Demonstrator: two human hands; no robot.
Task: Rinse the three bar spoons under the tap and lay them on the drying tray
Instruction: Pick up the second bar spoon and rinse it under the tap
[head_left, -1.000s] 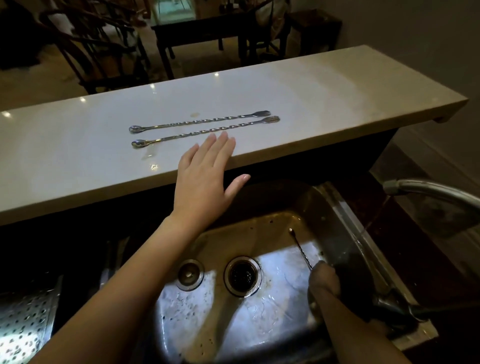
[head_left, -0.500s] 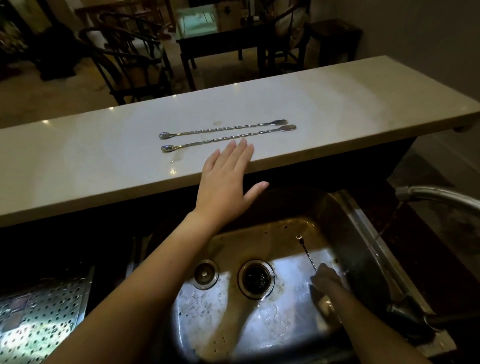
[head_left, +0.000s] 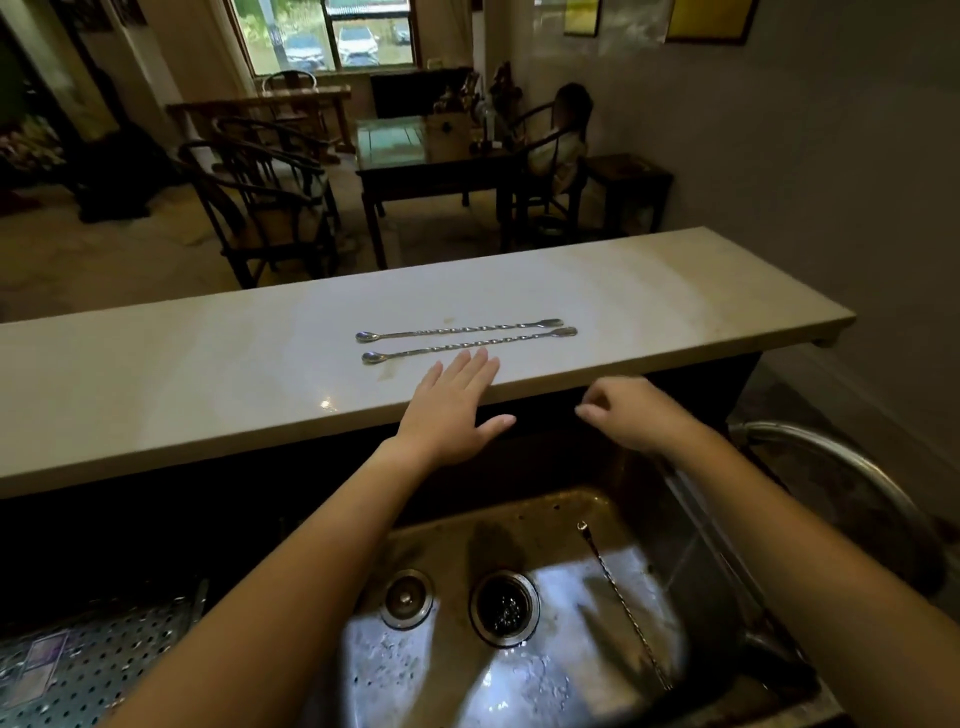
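Observation:
Two long twisted bar spoons lie side by side on the pale counter, the far spoon (head_left: 459, 330) and the near spoon (head_left: 470, 345). A third bar spoon (head_left: 621, 597) lies loose in the steel sink (head_left: 431, 670), right of the drain. My left hand (head_left: 451, 410) is flat and open at the counter's front edge, just short of the near spoon. My right hand (head_left: 636, 413) hovers over the sink's back edge, fingers loosely curled, holding nothing. The perforated drying tray (head_left: 72, 670) is at the lower left.
The tap spout (head_left: 831, 467) curves in from the right over the sink. A drain (head_left: 504, 605) and a smaller plug (head_left: 407, 597) sit in the sink floor. Beyond the counter (head_left: 156, 384) stand dark chairs and a table.
My right hand let go of the spoon in the sink and rose to the sink's back edge. My left hand stayed at the counter edge. The camera tilted up.

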